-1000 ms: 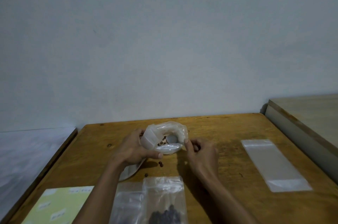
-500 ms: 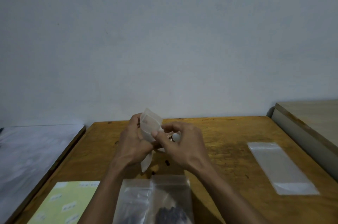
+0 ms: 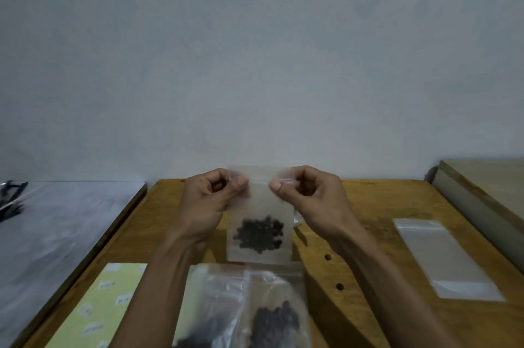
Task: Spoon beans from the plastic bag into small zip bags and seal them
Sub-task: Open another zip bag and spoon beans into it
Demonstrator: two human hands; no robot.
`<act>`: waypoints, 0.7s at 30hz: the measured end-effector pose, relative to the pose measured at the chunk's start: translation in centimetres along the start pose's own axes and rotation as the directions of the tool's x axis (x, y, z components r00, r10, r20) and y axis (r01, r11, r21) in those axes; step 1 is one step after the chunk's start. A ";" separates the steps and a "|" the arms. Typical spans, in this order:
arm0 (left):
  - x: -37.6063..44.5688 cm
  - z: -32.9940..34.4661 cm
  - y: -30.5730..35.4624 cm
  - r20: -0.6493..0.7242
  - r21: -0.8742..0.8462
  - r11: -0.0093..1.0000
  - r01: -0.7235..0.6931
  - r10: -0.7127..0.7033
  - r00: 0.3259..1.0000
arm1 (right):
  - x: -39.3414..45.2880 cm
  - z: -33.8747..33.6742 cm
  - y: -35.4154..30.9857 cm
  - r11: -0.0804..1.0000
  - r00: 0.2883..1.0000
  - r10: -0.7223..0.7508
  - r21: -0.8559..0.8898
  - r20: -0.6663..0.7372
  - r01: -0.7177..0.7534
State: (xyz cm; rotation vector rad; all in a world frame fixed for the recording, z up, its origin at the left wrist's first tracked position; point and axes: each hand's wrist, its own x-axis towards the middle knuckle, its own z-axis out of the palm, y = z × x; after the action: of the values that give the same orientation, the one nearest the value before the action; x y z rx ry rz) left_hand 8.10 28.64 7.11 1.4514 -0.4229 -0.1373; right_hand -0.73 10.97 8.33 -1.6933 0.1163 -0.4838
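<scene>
A small clear zip bag (image 3: 259,205) hangs upright above the wooden table (image 3: 368,234), with a clump of dark beans (image 3: 259,232) in its lower half. My left hand (image 3: 209,205) pinches the bag's top strip at the left. My right hand (image 3: 309,203) pinches the same strip at the right. Thumbs face me and nearly meet at the middle of the strip. Near the front edge lie clear plastic bags (image 3: 246,308) holding more dark beans (image 3: 273,322). No spoon shows.
A flat empty clear bag (image 3: 445,259) lies on the table at the right. A pale green label sheet (image 3: 99,305) lies at the front left. Two loose beans (image 3: 328,257) sit right of the held bag. A grey surface (image 3: 56,220) is left, a wooden board (image 3: 487,191) right.
The crumpled bag held low on the table a second ago is now lifted, flattened upright, and both hands pinch its top strip. The view has tilted down slightly.
</scene>
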 end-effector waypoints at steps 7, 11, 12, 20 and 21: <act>-1.1 1.1 -0.3 0.107 0.012 1.000 0.025 -0.027 0.994 | -0.6 0.2 0.2 0.989 0.995 0.088 0.113 0.039 -0.092; -1.6 2.0 -0.3 0.074 -0.012 1.000 0.008 -0.007 0.997 | -0.9 0.0 0.4 0.982 0.991 0.128 0.138 0.030 -0.131; -1.7 2.2 -0.3 0.059 -0.023 1.000 0.002 0.000 0.998 | -1.1 0.0 0.3 0.978 0.989 0.142 0.152 0.036 -0.145; -3.7 1.5 0.1 0.099 0.015 0.996 0.089 -0.090 0.991 | -2.9 -1.8 1.0 0.974 0.980 0.199 0.106 0.020 -0.200; -4.1 1.4 0.0 0.100 0.031 0.994 0.106 -0.109 0.989 | -3.3 -1.8 1.2 0.971 0.976 0.214 0.106 0.029 -0.216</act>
State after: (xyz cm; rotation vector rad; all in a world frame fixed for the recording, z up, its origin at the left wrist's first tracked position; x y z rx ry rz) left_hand 3.85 28.78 6.44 1.4970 -0.4306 -0.2944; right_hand -4.16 10.19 6.54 -1.5571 0.2533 -0.3072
